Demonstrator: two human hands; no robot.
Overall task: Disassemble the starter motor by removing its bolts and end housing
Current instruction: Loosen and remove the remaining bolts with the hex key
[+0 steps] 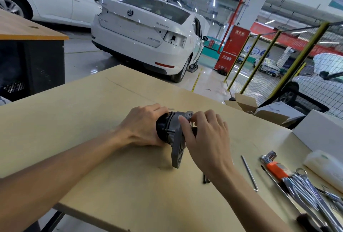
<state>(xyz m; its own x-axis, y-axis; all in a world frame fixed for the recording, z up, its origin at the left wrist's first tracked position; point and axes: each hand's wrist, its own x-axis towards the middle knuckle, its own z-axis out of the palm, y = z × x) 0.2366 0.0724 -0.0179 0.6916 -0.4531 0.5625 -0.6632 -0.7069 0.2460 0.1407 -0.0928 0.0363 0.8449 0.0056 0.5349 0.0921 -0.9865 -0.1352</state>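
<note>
The starter motor (167, 129) lies on its side in the middle of the tan table (92, 120). Its black round body points left, and its grey end housing (178, 148) with a flat flange reaches toward me. My left hand (143, 127) grips the black body from the left. My right hand (202, 135) is over the grey housing, thumb on its near face and fingertips curled at its top far edge. What the fingertips pinch is hidden. A small dark bolt (205, 178) lies on the table just below my right wrist.
A long thin steel rod (249, 172) lies to the right. Further right are a hex key set in an orange holder (276, 168), several chrome wrenches (311, 192), a white roll (326, 168) and a white box (323, 131). Open cardboard boxes (259, 107) sit beyond the table's right edge.
</note>
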